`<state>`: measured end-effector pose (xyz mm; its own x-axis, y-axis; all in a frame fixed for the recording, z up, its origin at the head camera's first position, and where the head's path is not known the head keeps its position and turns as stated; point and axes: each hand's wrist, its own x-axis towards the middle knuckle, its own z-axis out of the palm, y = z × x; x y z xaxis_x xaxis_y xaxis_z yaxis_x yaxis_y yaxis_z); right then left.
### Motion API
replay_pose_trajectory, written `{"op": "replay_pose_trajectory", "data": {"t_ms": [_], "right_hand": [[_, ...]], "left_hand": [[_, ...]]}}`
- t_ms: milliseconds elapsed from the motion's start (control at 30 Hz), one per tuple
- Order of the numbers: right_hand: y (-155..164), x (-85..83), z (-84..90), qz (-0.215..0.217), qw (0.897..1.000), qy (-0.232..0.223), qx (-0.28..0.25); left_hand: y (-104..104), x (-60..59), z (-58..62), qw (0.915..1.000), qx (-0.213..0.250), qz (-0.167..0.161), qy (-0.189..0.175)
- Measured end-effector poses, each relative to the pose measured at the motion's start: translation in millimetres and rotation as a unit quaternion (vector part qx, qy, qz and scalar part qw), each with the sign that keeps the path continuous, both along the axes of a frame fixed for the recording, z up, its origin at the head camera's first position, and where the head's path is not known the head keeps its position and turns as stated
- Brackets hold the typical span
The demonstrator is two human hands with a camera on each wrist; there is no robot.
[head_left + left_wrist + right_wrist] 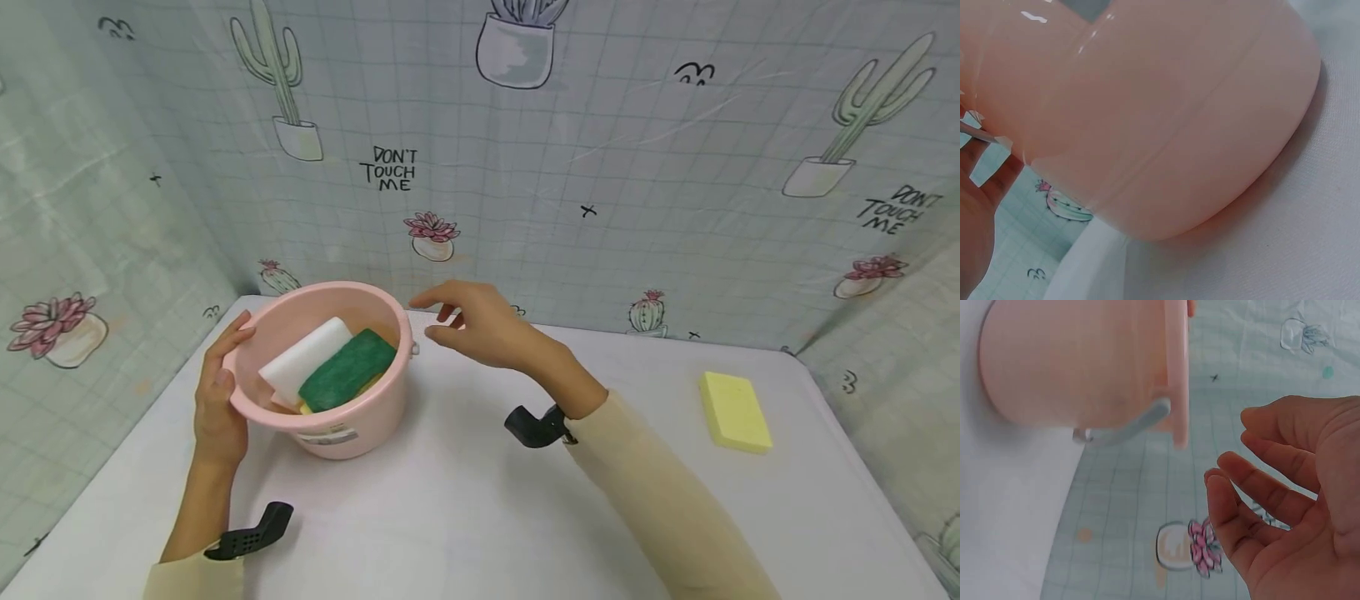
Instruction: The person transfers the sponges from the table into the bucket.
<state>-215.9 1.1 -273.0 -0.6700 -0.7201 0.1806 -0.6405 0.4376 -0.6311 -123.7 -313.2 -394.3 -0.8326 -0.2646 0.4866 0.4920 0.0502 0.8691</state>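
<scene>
A pink bucket stands on the white table, left of centre. Inside it lie a white sponge and a green scouring pad on something yellow. My left hand grips the bucket's left rim, fingers curled round the outside. In the left wrist view the bucket's wall fills the frame, with my left hand at its edge. My right hand hovers just right of the rim, fingers relaxed and holding nothing. The right wrist view shows the bucket, its grey handle and my right hand apart from them.
A yellow sponge lies flat on the table at the right. Cactus-print sheets wall in the table at the back and on both sides.
</scene>
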Motion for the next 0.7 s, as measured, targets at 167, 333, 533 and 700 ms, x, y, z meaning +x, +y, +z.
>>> {"op": "replay_pose_trajectory", "data": {"t_ms": [167, 333, 533, 700], "right_hand": [[34, 2.3, -7.6, -0.027, 0.999, 0.014, -0.026], [65, 5.5, -17.7, -0.059, 0.997, 0.026, -0.042], [101, 12.6, -28.9, -0.086, 0.994, 0.033, -0.054], [136, 15.8, -33.2, -0.125, 0.990, 0.046, -0.056]], "left_hand": [[1, 0.8, 2.2, 0.9999, 0.000, 0.005, -0.009], [0, 2.3, 2.6, 0.9999, -0.005, 0.010, -0.013], [-1, 2.6, 2.0, 0.9997, 0.001, 0.012, -0.021], [1, 2.4, 2.5, 0.9998, 0.001, 0.005, -0.020]]}}
